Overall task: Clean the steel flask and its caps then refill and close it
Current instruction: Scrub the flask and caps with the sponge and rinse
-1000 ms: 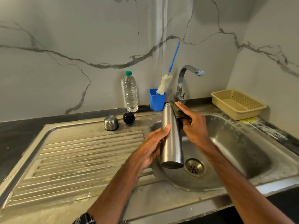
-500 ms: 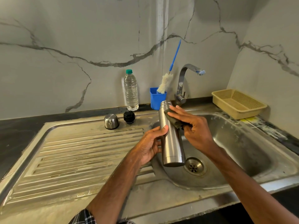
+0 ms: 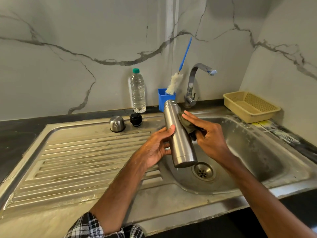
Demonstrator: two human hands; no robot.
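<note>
The uncapped steel flask hangs tilted over the sink basin, mouth up and leaning left. My left hand grips its lower body from the left, thumb across the front. My right hand holds a dark green scrub pad against the flask's right side. On the back of the draining board stand the steel outer cap and the black inner cap. A clear water bottle with a green lid stands behind them.
A blue cup holding a white bottle brush sits behind the flask, next to the steel tap. A beige plastic basket rests on the counter at the right. The drain lies just below the flask's base.
The flask's top has tipped further left. My right hand with the pad has slid from the neck down along the flask's right side. My left hand keeps its grip.
</note>
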